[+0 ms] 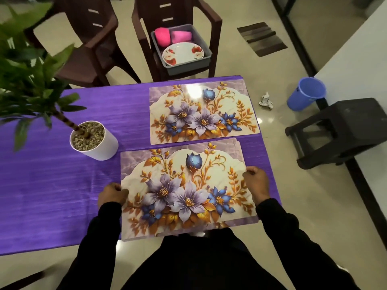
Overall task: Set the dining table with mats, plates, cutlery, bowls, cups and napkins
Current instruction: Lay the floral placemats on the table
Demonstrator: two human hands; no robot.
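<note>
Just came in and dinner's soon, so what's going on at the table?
A person is laying place mats. The left hand and right hand grip the near mat by its side edges on the purple tablecloth. A far mat already lies flat. A plate and pink cups wait in a tub on a chair.

Person in plain black long-sleeved top point(201, 266), loose fabric, soft folds across torso at frame bottom. Left sleeve point(100, 229) and right sleeve point(278, 225) both black, reaching wrists, cuffs snug, no visible logos or markings. Left hand point(113, 194) and right hand point(256, 182) bare, no gloves, rings or watch visible.
</note>
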